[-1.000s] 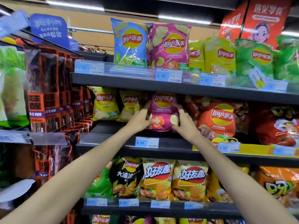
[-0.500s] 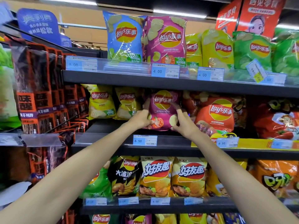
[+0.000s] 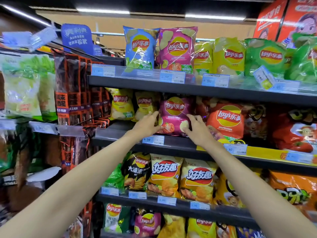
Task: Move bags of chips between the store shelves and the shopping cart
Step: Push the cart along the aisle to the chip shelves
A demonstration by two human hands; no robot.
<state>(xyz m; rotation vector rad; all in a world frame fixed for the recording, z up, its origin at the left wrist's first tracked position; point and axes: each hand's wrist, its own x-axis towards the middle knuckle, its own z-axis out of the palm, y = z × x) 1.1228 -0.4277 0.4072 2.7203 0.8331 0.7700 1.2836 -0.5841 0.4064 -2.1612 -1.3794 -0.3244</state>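
Both arms reach up to the second shelf, where a pink bag of chips stands upright between a yellow bag on its left and a big orange bag on its right. The left hand lies against the bag's lower left edge with its fingers nearly straight and close together, touching the film rather than wrapping it. The right hand sits at the lower right corner, fingers spread and bent over the bag's front; whether the thumb closes behind the bag cannot be told. Framing the bag from both sides this way probably keeps the soft, air-filled pack from tipping or crumpling, and the low contact suits the tight space under the upper shelf. Its base appears to rest on the shelf just behind the price tag. No shopping cart is in view, so whether the bag is being set in or pulled out cannot be judged.
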